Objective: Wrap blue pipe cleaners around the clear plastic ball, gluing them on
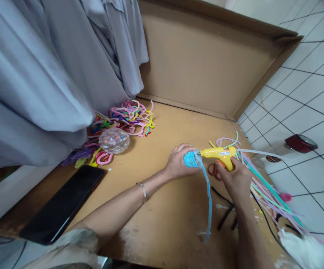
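My left hand (180,160) is wrapped round a small rounded piece wound with blue pipe cleaner (190,159). A loose length of the same blue pipe cleaner (209,198) hangs down from it toward me. In my right hand (236,177) is a yellow hot glue gun (219,152), with a finger at its orange trigger. Its nozzle points left and meets the blue piece's right end; whether glue is flowing cannot be made out. A pale glue stick (259,152) sticks out of the gun's back. Red-handled scissors (214,172) lie partly hidden under the gun.
Cut pipe cleaners in many colours (134,116) are heaped at the back left, beside a clear textured ball (114,141). A black phone (63,203) lies at the left edge. Long pipe cleaners (274,198) and a black cord (265,220) lie right. Cardboard (207,56) stands behind.
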The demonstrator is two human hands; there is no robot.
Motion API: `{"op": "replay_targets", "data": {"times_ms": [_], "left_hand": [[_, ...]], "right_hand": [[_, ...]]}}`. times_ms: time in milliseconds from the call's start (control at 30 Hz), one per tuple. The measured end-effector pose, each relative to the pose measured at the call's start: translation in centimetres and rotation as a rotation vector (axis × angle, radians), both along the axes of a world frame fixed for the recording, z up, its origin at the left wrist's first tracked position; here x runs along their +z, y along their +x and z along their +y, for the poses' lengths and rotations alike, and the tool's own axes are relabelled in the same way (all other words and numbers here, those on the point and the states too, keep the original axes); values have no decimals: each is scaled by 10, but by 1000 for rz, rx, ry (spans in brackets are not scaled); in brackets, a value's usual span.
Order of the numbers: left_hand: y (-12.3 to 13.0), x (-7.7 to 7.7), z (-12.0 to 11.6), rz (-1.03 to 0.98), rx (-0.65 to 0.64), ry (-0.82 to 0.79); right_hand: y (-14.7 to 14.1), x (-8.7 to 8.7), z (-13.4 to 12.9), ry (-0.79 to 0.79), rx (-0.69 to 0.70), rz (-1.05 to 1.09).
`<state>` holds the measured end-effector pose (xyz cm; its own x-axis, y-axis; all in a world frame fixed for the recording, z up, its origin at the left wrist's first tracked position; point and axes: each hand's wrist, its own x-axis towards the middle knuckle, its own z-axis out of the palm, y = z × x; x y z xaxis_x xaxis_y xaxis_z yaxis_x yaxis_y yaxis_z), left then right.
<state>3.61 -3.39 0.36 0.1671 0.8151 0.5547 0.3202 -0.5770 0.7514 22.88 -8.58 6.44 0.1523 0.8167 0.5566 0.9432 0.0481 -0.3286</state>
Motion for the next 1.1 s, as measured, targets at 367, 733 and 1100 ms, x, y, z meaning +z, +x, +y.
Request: {"op": "replay_targets", "data": {"times_ms": [367, 733, 1100], "left_hand": [[-1, 1, -1, 8, -16, 3], [-1, -1, 1, -9, -26, 29], [0, -2, 1, -17, -25, 41]], "right_hand": [[2, 1, 0, -7, -2, 34], [1, 4, 1, -48, -28, 72], [0, -1, 5, -95, -26, 88]]}}
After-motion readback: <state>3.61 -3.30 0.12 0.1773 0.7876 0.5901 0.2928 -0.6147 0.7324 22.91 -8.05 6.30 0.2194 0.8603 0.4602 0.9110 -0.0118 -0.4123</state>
